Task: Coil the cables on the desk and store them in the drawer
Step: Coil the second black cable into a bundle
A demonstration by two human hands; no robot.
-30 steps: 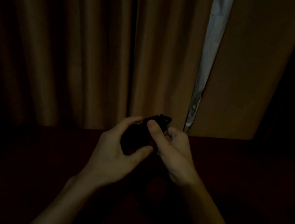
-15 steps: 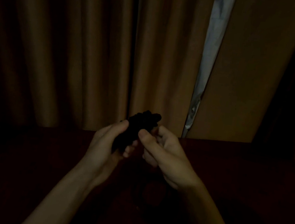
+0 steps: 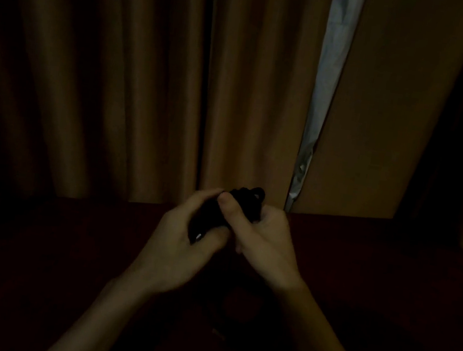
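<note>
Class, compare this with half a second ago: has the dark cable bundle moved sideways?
Yes. The cable bundle has shifted slightly right, so it is now closer to the pale curtain gap.

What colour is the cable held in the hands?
The cable is black, though the light is dim. It shows in the head view, the only view.

Black cable bundle (image 3: 246,199) held over the dark red desk (image 3: 373,278).
Bundle tilted, long axis running 1 to 7 o'clock. Lumpy loops stick out at the 1 o'clock end; small pale glint at the 7 o'clock end. Left hand (image 3: 172,247) curls round the lower part, right hand (image 3: 266,239) grips the upper part, thumb pressed on top. Sits at 6 o'clock from frame centre. Finer detail lost in the dark.
</note>
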